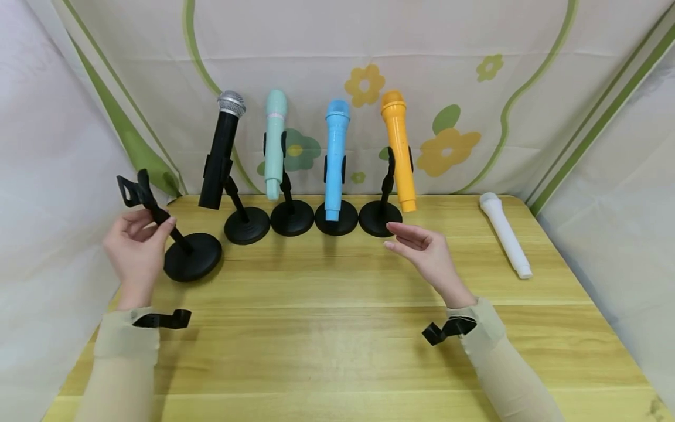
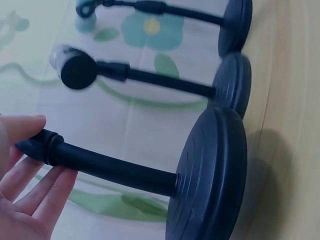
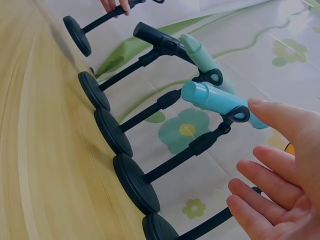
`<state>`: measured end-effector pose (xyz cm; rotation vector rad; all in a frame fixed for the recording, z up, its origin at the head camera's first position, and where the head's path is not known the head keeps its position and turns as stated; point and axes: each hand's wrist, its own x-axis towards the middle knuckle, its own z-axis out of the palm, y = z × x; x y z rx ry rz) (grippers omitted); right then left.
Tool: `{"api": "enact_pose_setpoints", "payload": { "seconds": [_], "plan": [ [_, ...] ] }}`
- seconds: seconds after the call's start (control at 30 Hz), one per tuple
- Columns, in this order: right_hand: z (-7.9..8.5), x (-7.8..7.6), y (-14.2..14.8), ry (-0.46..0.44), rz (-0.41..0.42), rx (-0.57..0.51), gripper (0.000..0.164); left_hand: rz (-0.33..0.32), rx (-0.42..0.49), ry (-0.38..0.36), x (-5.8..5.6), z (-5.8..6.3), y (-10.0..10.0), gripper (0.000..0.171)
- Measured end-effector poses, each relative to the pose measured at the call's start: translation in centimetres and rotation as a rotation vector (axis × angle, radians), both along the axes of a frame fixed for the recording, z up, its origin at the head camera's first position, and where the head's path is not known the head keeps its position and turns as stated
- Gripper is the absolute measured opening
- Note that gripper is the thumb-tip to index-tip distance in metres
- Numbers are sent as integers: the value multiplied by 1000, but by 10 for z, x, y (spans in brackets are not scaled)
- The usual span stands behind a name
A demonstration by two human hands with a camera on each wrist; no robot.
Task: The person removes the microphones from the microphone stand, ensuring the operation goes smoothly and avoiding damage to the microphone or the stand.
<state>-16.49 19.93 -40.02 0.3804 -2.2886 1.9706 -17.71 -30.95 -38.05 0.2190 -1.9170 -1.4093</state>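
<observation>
My left hand (image 1: 138, 249) grips the upper stem of a black microphone stand (image 1: 193, 258) between thumb and fingers. Its clip at the top holds no microphone, and its round base is close to the tabletop. My right hand (image 1: 429, 258) has its fingers extended with nothing in them, in front of the stand bearing an orange microphone (image 1: 399, 149). Left of that, in a row, stand a blue microphone (image 1: 336, 158), a mint green microphone (image 1: 275, 143) and a black microphone with a silver head (image 1: 220, 146), each clipped in its own black stand. In the right wrist view the blue microphone (image 3: 220, 102) lies beyond my thumb.
A white microphone (image 1: 506, 234) lies on the right side of the wooden table (image 1: 316, 351). Behind the row hangs a white curtain (image 1: 306, 47) with a flower pattern, and white cloth walls rise at both sides. The bases in the row stand close together.
</observation>
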Motion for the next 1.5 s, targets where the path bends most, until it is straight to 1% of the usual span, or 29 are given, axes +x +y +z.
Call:
{"api": "enact_pose_setpoints", "payload": {
  "seconds": [0.1, 0.13, 0.23, 0.33, 0.47, 0.57, 0.7, 0.8, 0.93, 1.03, 1.17, 1.27, 1.37, 1.43, 1.5],
  "plan": [
    [0, 0, 2, -4, -7, 1, 42, 3, 2, -33, -13, 0, -8, 31],
    [0, 0, 3, -4, -9, 1, 42, 6, 3, -55, -18, 0, -11, 32],
    [1, 1, 4, -5, -14, 1, 44, 5, 21, -111, -31, -2, -16, 31],
    [1, 1, 5, -6, -12, 0, 45, 5, 57, -147, -45, -4, -21, 30],
    [1, 2, 7, -7, -8, 6, 47, -7, 129, -143, -60, -7, -29, 28],
    [1, 2, 8, -12, -9, 12, 47, -37, 199, -123, -68, -5, -31, 28],
    [1, 1, 7, -21, -6, 16, 47, -86, 273, -122, -71, 4, -28, 29],
    [1, 1, 6, -30, -1, 15, 47, -95, 302, -144, -72, 10, -26, 30],
    [0, 1, 5, -32, 1, 13, 46, -86, 318, -168, -80, 8, -30, 31],
    [-3, 0, 5, -28, 4, 10, 46, -84, 326, -166, -87, 4, -33, 32],
    [-5, 0, 4, -27, 5, 4, 46, -91, 355, -170, -89, 4, -30, 33],
    [-6, 0, 4, -38, 2, 1, 45, -71, 351, -178, -86, 5, -22, 35],
    [-7, 0, 4, -49, 2, -1, 45, -30, 332, -158, -83, 5, -14, 45],
    [-7, 0, 4, -55, 5, -3, 44, 7, 333, -116, -81, 3, -9, 55],
    [-6, 0, 4, -51, 7, -6, 44, 51, 310, -67, -79, -1, -5, 61]
  ]
}}
